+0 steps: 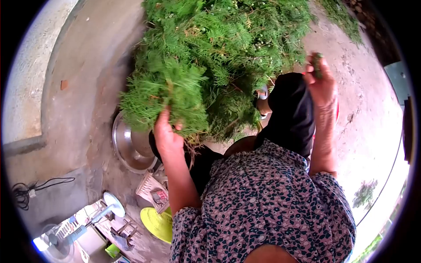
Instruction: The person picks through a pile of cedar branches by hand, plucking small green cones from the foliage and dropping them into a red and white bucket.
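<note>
My left hand [168, 136] is closed around the stems of a leafy cypress branch [180, 96], whose flat green sprays are slightly blurred. Brownish stem ends hang below that hand. Off to the right, my right hand [323, 87] is raised with its fingers curled on a small green piece of foliage [318, 65]; its exact shape is hard to make out. A large heap of cypress branches [245, 35], dotted with pale small cones, lies in front of my knees.
A metal basin [125, 147] stands at the left, partly behind the branch and my leg. Lower left are a yellow-green round object [157, 224], a fan [114, 204] and a black cable [22, 193]. More greenery [344, 19] lies at the upper right.
</note>
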{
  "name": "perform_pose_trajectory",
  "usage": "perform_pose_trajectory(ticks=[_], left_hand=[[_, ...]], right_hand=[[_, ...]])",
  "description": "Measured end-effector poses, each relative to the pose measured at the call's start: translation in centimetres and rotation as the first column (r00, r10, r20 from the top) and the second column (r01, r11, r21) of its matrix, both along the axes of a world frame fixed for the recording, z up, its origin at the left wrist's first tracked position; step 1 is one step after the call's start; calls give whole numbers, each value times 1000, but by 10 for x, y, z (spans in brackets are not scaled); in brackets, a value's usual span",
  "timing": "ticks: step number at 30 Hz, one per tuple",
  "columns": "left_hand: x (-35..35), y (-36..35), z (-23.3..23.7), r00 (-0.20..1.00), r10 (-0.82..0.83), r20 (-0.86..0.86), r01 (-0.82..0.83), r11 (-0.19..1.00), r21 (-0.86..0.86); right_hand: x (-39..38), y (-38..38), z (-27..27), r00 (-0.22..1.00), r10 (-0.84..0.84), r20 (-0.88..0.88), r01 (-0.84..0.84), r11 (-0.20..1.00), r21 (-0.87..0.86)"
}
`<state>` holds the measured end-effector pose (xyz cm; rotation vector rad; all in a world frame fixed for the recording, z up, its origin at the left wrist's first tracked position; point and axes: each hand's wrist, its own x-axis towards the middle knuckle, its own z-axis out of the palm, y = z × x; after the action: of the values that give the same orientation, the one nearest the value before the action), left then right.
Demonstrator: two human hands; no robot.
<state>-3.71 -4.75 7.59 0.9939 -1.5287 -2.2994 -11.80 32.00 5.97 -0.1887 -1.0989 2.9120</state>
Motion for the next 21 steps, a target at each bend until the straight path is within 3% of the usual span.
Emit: perform_pose_trajectory(ticks=[3, 4, 6, 7, 8, 9, 10, 11, 12, 13, 14, 16, 17, 18, 20, 21], left_hand=[[-3, -42, 9, 994, 78, -70, -66, 985, 161], [-1, -55, 12, 993, 84, -85, -68, 982, 178], [-2, -62, 24, 981, 177, -76, -160, 969, 190], [-5, -64, 34, 961, 265, -73, -246, 947, 205], [-7, -69, 40, 934, 350, -69, -328, 919, 219], [0, -87, 38, 970, 187, -157, -144, 957, 253], [-1, -93, 41, 971, 180, -159, -137, 959, 249], [-3, -96, 44, 950, 192, -245, -101, 934, 342], [-5, -101, 47, 921, 213, -327, -57, 902, 427], [-2, -117, 42, 874, -3, -485, 230, 883, 410], [-4, -115, 47, 871, -9, -491, 238, 883, 405], [-7, -111, 58, 827, -85, -555, 428, 735, 526], [-9, -114, 58, 806, -89, -585, 450, 734, 508], [-11, -102, 68, 806, -91, -584, 451, 734, 507], [-15, -67, 94, 914, 292, -283, -104, 842, 530], [-14, -99, 72, 874, 77, -480, 241, 789, 565]], right_hand=[[-2, 66, -58, 973, -175, 151, 154, 978, 140], [2, 88, -95, 938, -250, 240, 202, 957, 211], [22, 133, -192, 929, -297, 220, 201, 905, 374], [39, 119, -178, 940, -302, 158, 26, 524, 851], [63, 106, -161, 957, -270, 106, -130, -76, 989], [78, 110, -174, 963, -260, 73, -112, -138, 984], [92, 119, -197, 967, -251, 39, -92, -203, 975], [103, 136, -229, 966, -257, 38, -91, -199, 976], [114, 158, -270, 944, -311, 105, -116, -19, 993], [123, 175, -305, 920, -350, 178, -127, 163, 978], [131, 184, -330, 919, -354, 173, -119, 168, 979], [146, 200, -367, 908, -385, 163, -6, 377, 926], [151, 210, -386, 902, -400, 163, 50, 472, 880], [151, 230, -411, 902, -400, 164, 50, 473, 880], [144, 263, -451, 886, -431, 174, -12, 353, 935], [119, 182, -311, 727, -605, 324, 349, 732, 585]])
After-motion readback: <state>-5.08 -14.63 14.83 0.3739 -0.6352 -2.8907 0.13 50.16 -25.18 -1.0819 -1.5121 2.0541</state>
